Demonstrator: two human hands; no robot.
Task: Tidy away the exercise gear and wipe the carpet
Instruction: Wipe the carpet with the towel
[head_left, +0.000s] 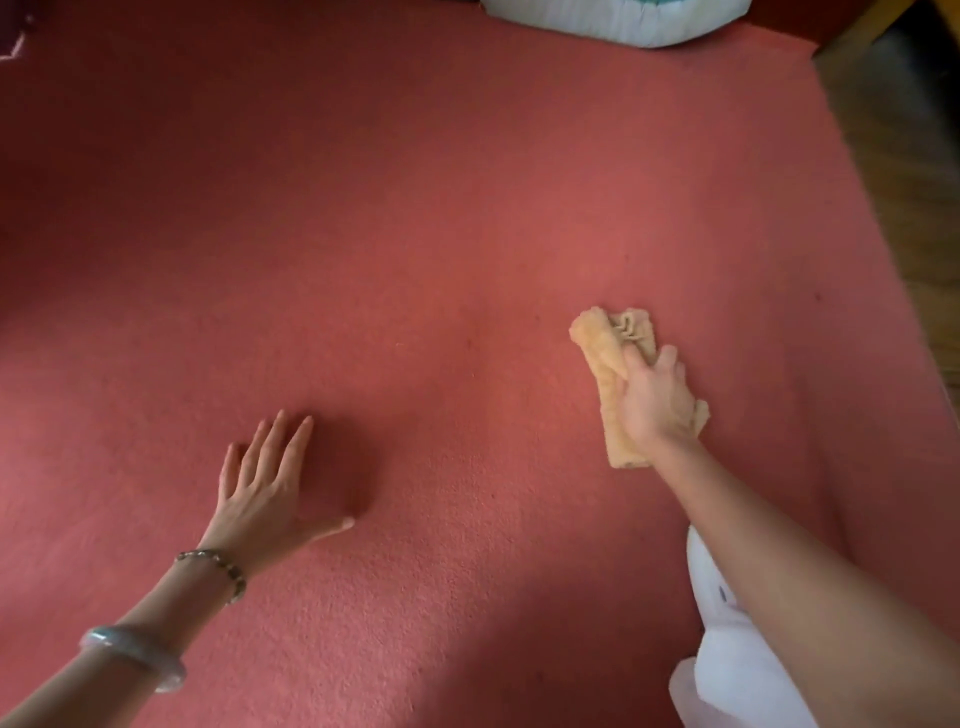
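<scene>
Here, the yellow cloth (605, 345) lies bunched and partly rolled on the red carpet (415, 234), right of centre, pressed down under the right hand (657, 400). That hand's fingers curl over the cloth's near half and grip it; the far end sticks out loose beyond the fingertips.

Step in hand, as I judge it: wiping the carpet. No exercise gear shows in this view, so I cannot tell how that half of the task stands.

Left hand (265, 483): flat on the carpet, well apart from the cloth, fingers straight and slightly spread, thumb out to the side, holding nothing. It reads as a brace for body weight.

Notes on doing it well:
- The cloth is wadded, so only a narrow strip meets the pile. Opening it flatter under the palm would cover more per stroke.
- Overlapping, straight passes should leave fewer missed bands than scrubbing in place.
- Weight is best carried through the braced hand, with light and even pressure on the cloth.
- The loose far end may fold under and drag.

Around: a pale cushion (613, 21) at the carpet's far edge; wooden floor (909, 171) beyond the right edge; white garment (727, 649) under the right forearm; beaded bracelet (218, 566) and pale bangle (135, 657) on the left arm.
</scene>
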